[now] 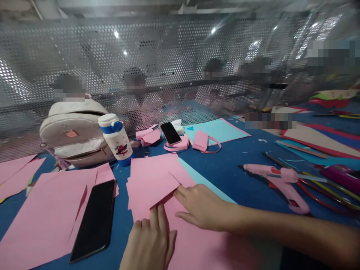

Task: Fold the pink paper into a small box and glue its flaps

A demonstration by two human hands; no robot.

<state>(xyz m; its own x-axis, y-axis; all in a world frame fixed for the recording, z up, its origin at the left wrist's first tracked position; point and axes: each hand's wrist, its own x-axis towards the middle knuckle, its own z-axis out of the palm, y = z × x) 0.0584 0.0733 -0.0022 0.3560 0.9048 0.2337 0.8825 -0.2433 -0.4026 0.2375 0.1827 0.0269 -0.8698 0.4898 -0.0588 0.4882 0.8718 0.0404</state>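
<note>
A sheet of pink paper (157, 178) lies with its near part folded over on a larger pink sheet in front of me. My left hand (150, 238) rests palm down at the fold's near edge, two fingers stretched to it and the others bent. At the right corner of that flap, the fingertips of my right hand (201, 206) press on the paper, thumb apart. Neither hand grips anything. Light blue paper (206, 180) shows from under the pink sheets.
Left lie more pink sheets (53, 202) and a black phone (97, 217). A Spider-Man bottle (118, 144), white backpack (75, 131), second phone (170, 133) and small pink paper bag (201, 141) stand behind. A pink glue gun (278, 176) lies right, before a perforated metal screen (168, 48).
</note>
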